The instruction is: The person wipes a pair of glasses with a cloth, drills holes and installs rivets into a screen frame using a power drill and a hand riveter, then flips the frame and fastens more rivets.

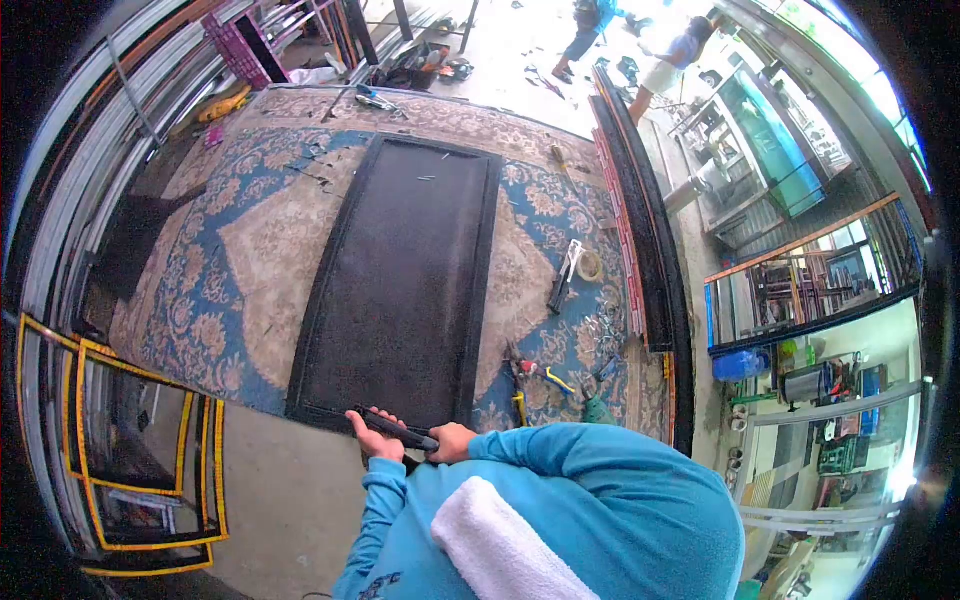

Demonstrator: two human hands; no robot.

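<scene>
My left hand (376, 436) is palm-up under a long black object (398, 430), its fingers partly curled around it. My right hand (453, 443) is closed on the object's other end; its exact kind does not show. Both hands are over the near end of a large black framed panel (405, 270), which lies flat on a patterned blue and beige rug (270, 290). Small slivers lie on the panel's far end.
To the panel's right lie a roll of tape (589, 266), pliers with yellow handles (558, 379) and a green tool (597, 411). Long dark profiles (650, 230) line the rug's right edge. Yellow-edged frames (150, 450) stand at left. Two other people (675, 60) are at the back.
</scene>
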